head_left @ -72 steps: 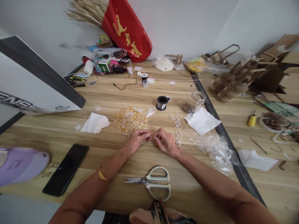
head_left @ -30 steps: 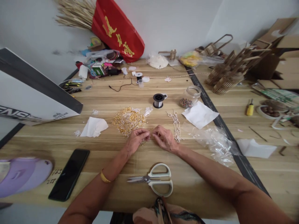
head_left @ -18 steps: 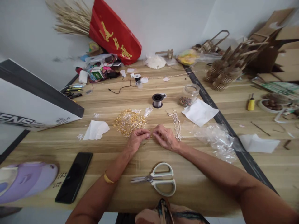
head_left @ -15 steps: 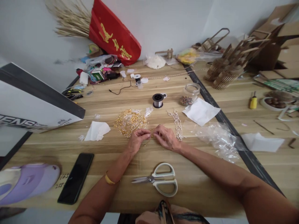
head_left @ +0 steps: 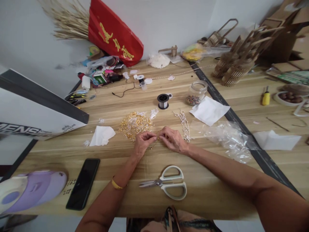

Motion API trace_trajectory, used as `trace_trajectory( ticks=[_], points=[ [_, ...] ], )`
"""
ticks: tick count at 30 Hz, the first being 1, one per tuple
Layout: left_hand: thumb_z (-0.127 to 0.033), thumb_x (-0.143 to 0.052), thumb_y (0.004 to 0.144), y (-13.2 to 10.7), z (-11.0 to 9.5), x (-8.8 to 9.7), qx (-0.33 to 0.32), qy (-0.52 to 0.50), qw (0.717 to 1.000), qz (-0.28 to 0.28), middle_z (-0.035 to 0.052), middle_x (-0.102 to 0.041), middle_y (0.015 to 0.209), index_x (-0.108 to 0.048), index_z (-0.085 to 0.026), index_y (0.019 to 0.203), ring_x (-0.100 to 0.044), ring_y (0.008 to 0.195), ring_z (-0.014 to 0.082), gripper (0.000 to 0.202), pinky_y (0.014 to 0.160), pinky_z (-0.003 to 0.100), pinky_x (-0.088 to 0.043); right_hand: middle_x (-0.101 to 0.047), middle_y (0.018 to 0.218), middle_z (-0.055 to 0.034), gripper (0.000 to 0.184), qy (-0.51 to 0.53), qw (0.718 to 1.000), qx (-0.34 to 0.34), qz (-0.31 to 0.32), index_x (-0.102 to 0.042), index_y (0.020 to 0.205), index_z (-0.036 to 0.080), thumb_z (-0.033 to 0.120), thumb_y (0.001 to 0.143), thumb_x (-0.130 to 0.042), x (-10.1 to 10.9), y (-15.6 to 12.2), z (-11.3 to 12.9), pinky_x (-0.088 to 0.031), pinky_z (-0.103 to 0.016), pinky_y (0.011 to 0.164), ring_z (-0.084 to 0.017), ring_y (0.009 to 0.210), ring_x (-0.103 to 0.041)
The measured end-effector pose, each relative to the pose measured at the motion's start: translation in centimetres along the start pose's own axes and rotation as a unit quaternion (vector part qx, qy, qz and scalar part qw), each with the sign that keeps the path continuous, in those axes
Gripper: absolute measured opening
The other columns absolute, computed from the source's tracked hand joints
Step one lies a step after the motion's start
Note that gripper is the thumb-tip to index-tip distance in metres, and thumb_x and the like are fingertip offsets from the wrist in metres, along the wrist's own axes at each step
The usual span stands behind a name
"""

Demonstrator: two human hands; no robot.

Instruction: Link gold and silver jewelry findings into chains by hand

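My left hand point(head_left: 143, 144) is closed in a pinch, its fingertips almost meeting those of my right hand point(head_left: 174, 140), which pinches too. Between them runs a thin strand with small gold beads point(head_left: 151, 148); part of it hangs under my left fingers, and its fine ends trail toward the scissors. Just beyond my left hand lies a heap of gold and silver bead chains point(head_left: 132, 124). Several pale beaded strands point(head_left: 185, 127) with rings are laid out right of my right hand. White-handled scissors point(head_left: 162, 183) lie slightly open below both hands.
Behind the hands stand a wire spool point(head_left: 163, 102) and a glass jar of beads point(head_left: 197, 93). White paper point(head_left: 209, 111) and clear plastic bags point(head_left: 229, 141) lie to the right. A black phone point(head_left: 83, 184) and white paper point(head_left: 102, 135) are on the left, beside a large box point(head_left: 43, 112).
The view has shifted slightly, so things on the table appear a little displaced. Both hands keep pinching at nearly the same spot, with only small finger movement.
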State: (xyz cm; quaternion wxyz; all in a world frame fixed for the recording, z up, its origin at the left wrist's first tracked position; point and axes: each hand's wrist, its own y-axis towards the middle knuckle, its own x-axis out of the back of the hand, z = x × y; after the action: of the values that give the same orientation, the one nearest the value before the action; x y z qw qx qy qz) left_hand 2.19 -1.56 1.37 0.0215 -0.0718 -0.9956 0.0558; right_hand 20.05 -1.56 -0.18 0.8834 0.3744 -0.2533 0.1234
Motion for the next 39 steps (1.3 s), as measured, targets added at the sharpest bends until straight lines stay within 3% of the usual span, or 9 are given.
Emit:
trace_trajectory(
  ticks=[9,16,39],
  points=[
    [-0.020,-0.076,0.058,-0.06,0.00,-0.13,-0.010,0.009,1.000,0.006,-0.0002,-0.066,0.063,-0.071,-0.015,0.067,-0.056,0.061,0.0104,0.012,0.060,0.021,-0.042,-0.055,0.076,-0.0035,0.007,-0.014,1.000,-0.005,-0.008,-0.051,0.088,0.018,0.022,0.091,-0.045,-0.04,-0.08,0.00,-0.042,-0.024,0.057,-0.013,0.066,-0.053],
    [-0.019,-0.076,0.056,0.05,0.07,-0.07,0.014,-0.029,0.999,-0.008,-0.0007,-0.066,0.062,-0.071,-0.016,0.067,-0.056,0.059,0.0098,0.013,0.060,0.020,-0.043,-0.056,0.078,-0.0040,0.008,-0.006,1.000,-0.005,0.005,-0.052,0.090,0.018,0.021,0.091,-0.045,0.17,0.07,0.28,-0.044,-0.025,0.059,-0.014,0.069,-0.054],
    [-0.022,-0.078,0.056,0.26,0.59,0.24,0.040,-0.045,0.998,0.017,-0.0006,-0.068,0.063,-0.071,-0.016,0.069,-0.059,0.059,0.0107,0.017,0.061,0.022,-0.045,-0.057,0.081,-0.0047,0.006,-0.007,1.000,0.012,0.016,-0.051,0.092,0.018,0.021,0.091,-0.045,-0.01,0.08,0.04,-0.044,-0.025,0.061,-0.014,0.072,-0.055]
  ],
)
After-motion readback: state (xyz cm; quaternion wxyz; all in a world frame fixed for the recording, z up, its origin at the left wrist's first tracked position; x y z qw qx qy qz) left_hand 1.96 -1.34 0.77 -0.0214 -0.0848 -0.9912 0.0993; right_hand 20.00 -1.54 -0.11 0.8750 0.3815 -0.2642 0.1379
